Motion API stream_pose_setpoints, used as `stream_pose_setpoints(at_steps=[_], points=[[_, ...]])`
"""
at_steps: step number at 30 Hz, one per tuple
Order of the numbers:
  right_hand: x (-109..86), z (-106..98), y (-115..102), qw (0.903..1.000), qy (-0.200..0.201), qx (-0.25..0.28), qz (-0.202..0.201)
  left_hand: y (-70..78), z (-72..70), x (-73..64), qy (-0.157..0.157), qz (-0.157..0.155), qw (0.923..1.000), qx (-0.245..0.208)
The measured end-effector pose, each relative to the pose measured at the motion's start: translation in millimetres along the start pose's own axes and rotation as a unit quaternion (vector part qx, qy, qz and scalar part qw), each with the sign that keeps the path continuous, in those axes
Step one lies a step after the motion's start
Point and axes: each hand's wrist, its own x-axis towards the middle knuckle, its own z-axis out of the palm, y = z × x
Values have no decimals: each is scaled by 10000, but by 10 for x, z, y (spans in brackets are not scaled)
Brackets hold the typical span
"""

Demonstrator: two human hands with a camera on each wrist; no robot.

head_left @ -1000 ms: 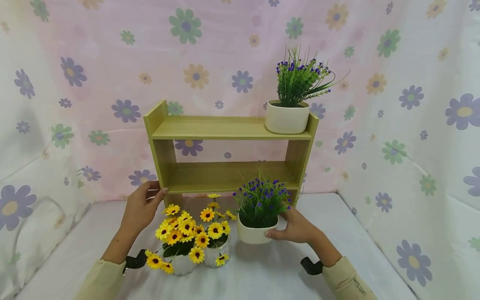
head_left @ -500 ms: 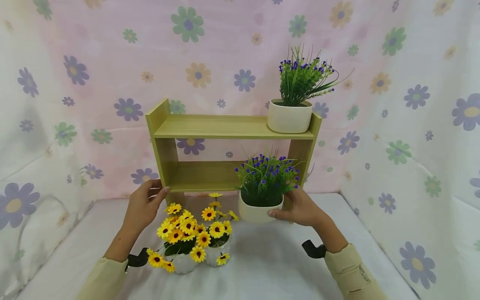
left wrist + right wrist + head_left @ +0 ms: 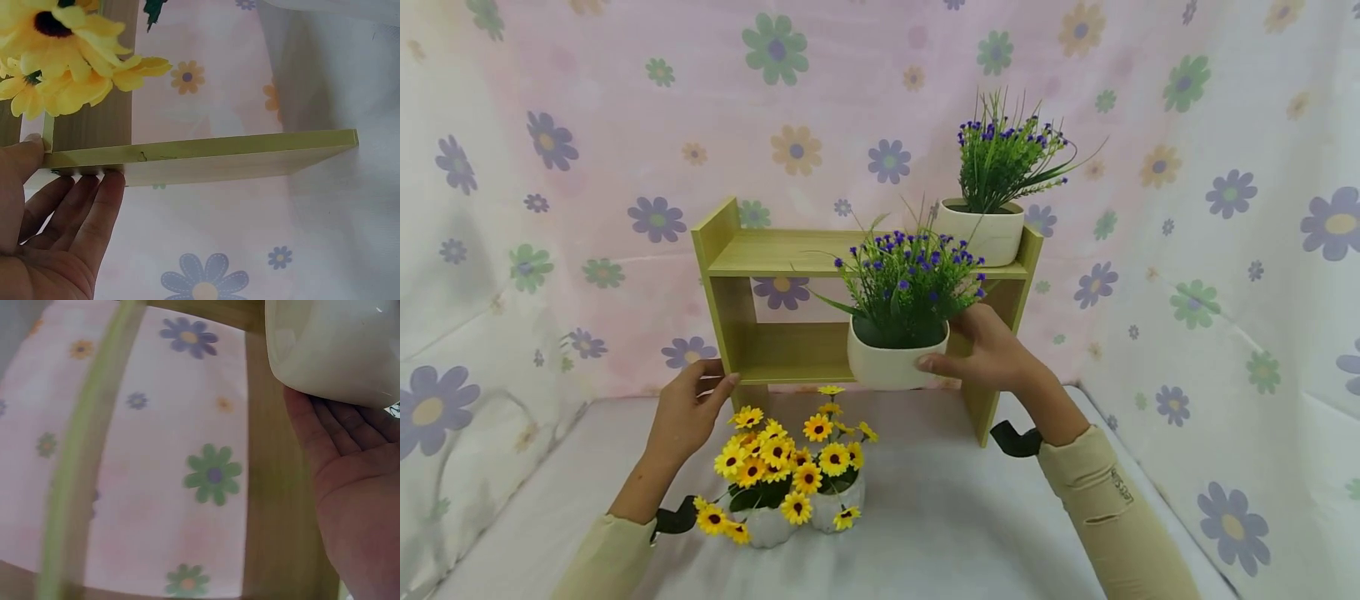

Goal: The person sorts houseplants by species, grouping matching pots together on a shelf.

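My right hand (image 3: 992,350) grips the right side of a white oval flowerpot (image 3: 895,367) with purple flowers (image 3: 910,267) and green grass blades. This pot is held up in front of the two-tier wooden shelf (image 3: 820,254), overlapping its middle opening. In the right wrist view, the fingers (image 3: 337,419) lie along the pot's (image 3: 337,350) surface. My left hand (image 3: 685,408) pinches the shelf's left side panel near the lower board, thumb at the front edge. The left wrist view shows its fingers (image 3: 100,212) against the panel's (image 3: 237,148) outer face.
A similar white pot (image 3: 992,237) with purple flowers stands at the right end of the top board. Two whitish pots with yellow flowers, one left (image 3: 767,527) and one right (image 3: 827,510), stand on the white-covered table (image 3: 940,533). A flower-patterned cloth (image 3: 842,100) hangs behind.
My right hand has raised the purple-flowered pot from low before the shelf's right side, and moved it leftward in the last half second. The left hand stays at the side panel.
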Motion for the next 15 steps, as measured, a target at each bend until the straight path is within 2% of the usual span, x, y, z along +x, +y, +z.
stream_pose_setpoints(at_steps=[8, 15], points=[[356, -92, -198, 9997, -75, 28, -225, 35, -14, -2, -25, -48, 10000, -80], [652, -60, -325, 9984, -71, 159, -539, 16, -13, -13, -4, 0, 10000, -85]])
